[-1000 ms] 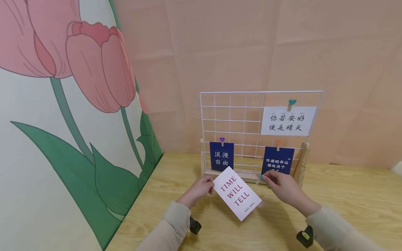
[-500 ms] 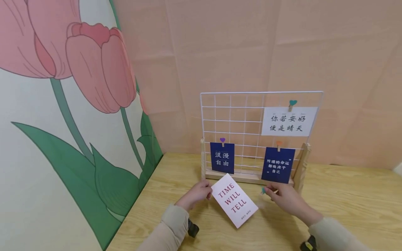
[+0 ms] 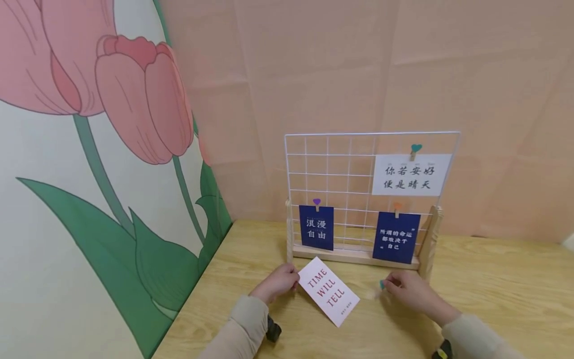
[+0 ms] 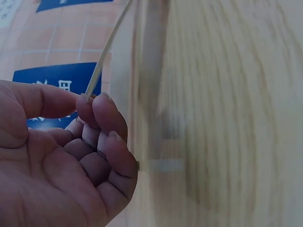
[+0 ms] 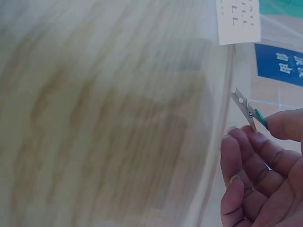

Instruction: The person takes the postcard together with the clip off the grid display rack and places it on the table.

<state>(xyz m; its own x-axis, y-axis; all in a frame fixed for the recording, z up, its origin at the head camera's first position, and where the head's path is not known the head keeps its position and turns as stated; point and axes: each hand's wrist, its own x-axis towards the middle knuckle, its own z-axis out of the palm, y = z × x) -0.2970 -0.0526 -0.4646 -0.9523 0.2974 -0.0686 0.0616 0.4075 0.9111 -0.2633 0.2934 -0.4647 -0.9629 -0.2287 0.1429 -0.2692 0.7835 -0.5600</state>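
White "TIME WILL TELL" card (image 3: 329, 291), pinched by the left hand (image 3: 277, 282), and teal-tipped wooden clip (image 3: 380, 285), pinched by the right hand (image 3: 410, 293), are now lowered nearer the table (image 3: 493, 284), withdrawn from the wire grid (image 3: 332, 169), unclipped.

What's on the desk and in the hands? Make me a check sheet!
Surface: wooden table, bare wood showing.
Job's things: white TIME WILL TELL card; small wooden clip with a teal bit.
Clutter: wire grid stand with three clipped cards.
Grips: left hand pinches the card's edge; right hand pinches the clip.
Cables: nothing seen.
Surroundings: tulip picture on the left, pink backdrop behind.
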